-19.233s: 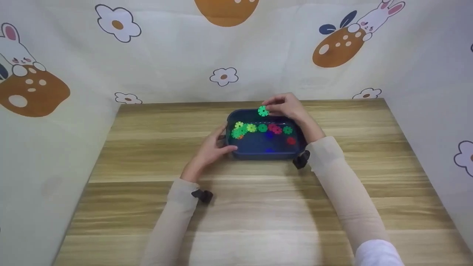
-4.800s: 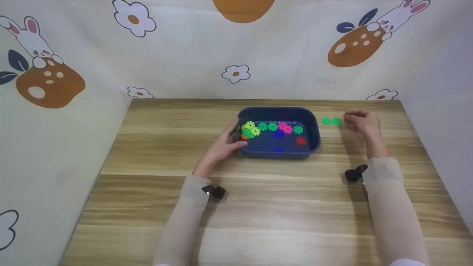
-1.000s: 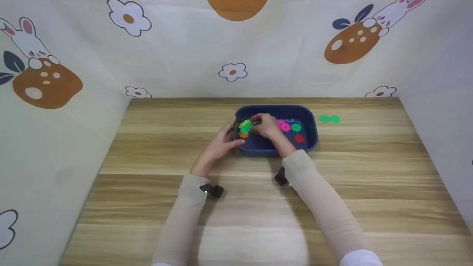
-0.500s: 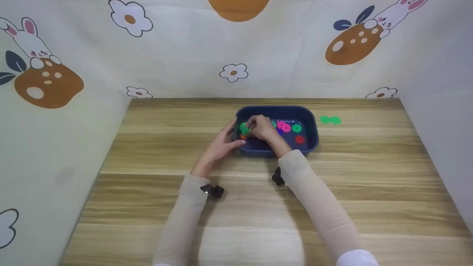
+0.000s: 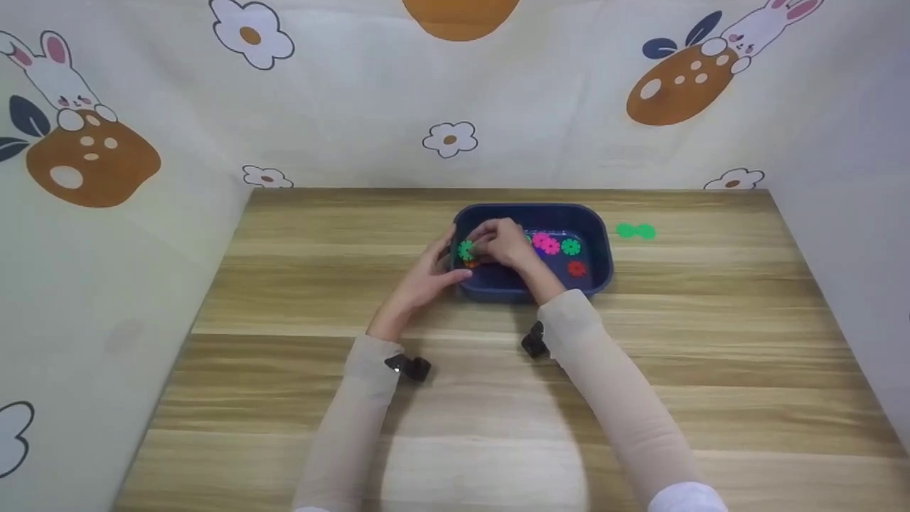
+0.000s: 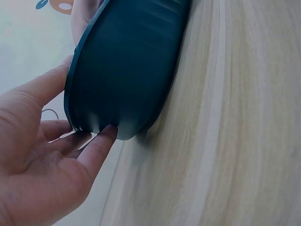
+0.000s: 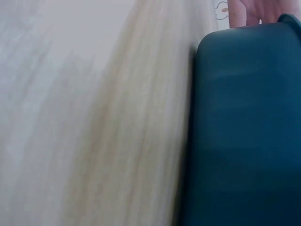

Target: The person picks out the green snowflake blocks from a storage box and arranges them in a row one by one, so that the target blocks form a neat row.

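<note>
A dark blue plastic tray (image 5: 533, 294) stands on the table with several notched plastic snowflake discs in it. My left hand (image 5: 426, 277) holds its left end, thumb at the near rim and fingers along the outside. In the left wrist view, the left hand's fingers (image 6: 101, 146) press against the tray's end wall (image 6: 127, 70). Inside the tray, my right hand (image 5: 508, 245) has its curled fingers at a green disc (image 5: 466, 250). Whether it pinches that disc is hidden. Pink discs (image 5: 546, 243), another green disc (image 5: 571, 247) and a red disc (image 5: 576, 269) lie right of the hand.
Two green discs (image 5: 635, 231) lie side by side on the wooden table (image 5: 498, 398), just right of the tray. A printed cloth (image 5: 526, 92) hangs behind the table and along both sides. The right wrist view shows mainly the tray's outer wall (image 7: 249, 132).
The two green discs have stayed right of the tray since the right hand left them. That hand returned to the tray's left end, where its fingers have shifted slightly left. The left hand keeps its hold.
</note>
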Action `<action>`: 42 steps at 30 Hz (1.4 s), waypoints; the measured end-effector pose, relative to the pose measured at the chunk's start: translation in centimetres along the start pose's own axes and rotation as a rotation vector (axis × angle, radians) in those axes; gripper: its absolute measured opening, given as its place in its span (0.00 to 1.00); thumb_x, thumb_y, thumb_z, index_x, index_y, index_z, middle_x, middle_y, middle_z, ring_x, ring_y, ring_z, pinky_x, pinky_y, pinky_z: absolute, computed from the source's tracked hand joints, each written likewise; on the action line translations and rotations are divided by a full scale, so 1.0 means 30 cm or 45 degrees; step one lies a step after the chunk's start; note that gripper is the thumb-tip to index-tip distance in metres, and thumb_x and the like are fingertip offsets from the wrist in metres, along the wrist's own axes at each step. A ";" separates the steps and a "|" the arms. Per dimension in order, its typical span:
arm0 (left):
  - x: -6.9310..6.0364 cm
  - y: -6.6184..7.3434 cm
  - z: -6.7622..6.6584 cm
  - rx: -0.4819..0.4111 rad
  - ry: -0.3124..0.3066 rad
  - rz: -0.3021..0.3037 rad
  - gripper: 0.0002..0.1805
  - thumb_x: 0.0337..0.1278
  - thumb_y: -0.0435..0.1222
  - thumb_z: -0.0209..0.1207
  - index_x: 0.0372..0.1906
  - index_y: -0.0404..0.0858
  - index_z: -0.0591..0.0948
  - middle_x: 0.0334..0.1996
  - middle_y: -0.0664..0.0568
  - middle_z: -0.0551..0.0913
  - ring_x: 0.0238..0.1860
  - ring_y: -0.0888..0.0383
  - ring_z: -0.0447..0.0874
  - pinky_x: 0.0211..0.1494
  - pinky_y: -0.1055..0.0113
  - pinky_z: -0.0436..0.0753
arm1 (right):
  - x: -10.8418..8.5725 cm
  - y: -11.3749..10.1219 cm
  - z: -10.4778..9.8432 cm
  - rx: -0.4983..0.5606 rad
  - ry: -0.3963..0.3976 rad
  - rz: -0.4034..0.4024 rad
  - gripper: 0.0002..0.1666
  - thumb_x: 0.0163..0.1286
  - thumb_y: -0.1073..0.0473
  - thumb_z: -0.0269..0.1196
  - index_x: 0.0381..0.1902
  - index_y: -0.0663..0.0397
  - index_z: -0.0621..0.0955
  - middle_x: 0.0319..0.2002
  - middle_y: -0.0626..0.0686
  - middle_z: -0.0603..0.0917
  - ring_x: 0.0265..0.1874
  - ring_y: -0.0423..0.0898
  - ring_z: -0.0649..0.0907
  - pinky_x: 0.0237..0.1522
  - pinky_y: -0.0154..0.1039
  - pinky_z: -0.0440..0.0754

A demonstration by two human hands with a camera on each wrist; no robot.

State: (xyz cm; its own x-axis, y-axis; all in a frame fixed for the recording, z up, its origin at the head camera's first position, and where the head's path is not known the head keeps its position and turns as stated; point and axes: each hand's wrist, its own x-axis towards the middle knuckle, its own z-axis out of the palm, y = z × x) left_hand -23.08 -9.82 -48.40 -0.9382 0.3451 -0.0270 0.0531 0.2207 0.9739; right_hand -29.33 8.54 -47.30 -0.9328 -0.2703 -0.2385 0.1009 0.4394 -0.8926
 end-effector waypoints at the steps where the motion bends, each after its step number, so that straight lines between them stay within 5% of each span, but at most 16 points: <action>1: 0.001 0.000 -0.001 -0.006 -0.001 0.004 0.45 0.64 0.31 0.62 0.79 0.35 0.50 0.81 0.41 0.47 0.80 0.42 0.48 0.79 0.53 0.62 | -0.001 -0.002 -0.001 0.047 0.003 0.005 0.12 0.65 0.69 0.66 0.46 0.65 0.84 0.40 0.60 0.88 0.32 0.42 0.86 0.40 0.38 0.90; 9: -0.003 0.003 -0.003 0.027 0.008 -0.005 0.46 0.63 0.33 0.64 0.80 0.37 0.51 0.81 0.41 0.48 0.80 0.42 0.50 0.80 0.53 0.60 | -0.015 -0.014 -0.022 0.164 0.072 -0.042 0.12 0.62 0.69 0.69 0.44 0.66 0.84 0.35 0.56 0.89 0.27 0.39 0.86 0.36 0.36 0.89; 21: -0.002 0.008 -0.005 0.078 0.019 -0.020 0.46 0.63 0.36 0.65 0.80 0.39 0.52 0.80 0.43 0.50 0.80 0.44 0.52 0.82 0.53 0.57 | -0.035 -0.044 -0.098 0.168 0.077 0.020 0.14 0.66 0.64 0.68 0.49 0.63 0.85 0.44 0.61 0.88 0.45 0.56 0.89 0.49 0.42 0.88; 34: -0.008 0.010 -0.003 0.100 0.029 -0.085 0.47 0.62 0.40 0.66 0.80 0.43 0.52 0.81 0.44 0.49 0.80 0.44 0.52 0.82 0.52 0.54 | -0.043 -0.062 -0.212 0.270 0.129 0.048 0.15 0.68 0.66 0.66 0.51 0.63 0.85 0.41 0.51 0.87 0.37 0.44 0.88 0.47 0.37 0.88; 42: 0.000 0.004 0.004 -0.005 0.009 -0.045 0.48 0.62 0.32 0.64 0.80 0.38 0.49 0.81 0.41 0.46 0.79 0.41 0.53 0.80 0.54 0.61 | -0.066 -0.068 -0.295 0.400 0.131 0.003 0.21 0.68 0.68 0.63 0.58 0.71 0.79 0.40 0.47 0.86 0.32 0.36 0.87 0.42 0.30 0.88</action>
State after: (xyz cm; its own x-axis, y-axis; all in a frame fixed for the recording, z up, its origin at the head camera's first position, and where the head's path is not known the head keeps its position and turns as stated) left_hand -23.03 -9.68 -48.31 -0.9418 0.3307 -0.0597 0.0186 0.2288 0.9733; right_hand -30.75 15.76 -41.62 -0.9609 -0.1747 -0.2148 0.1897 0.1494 -0.9704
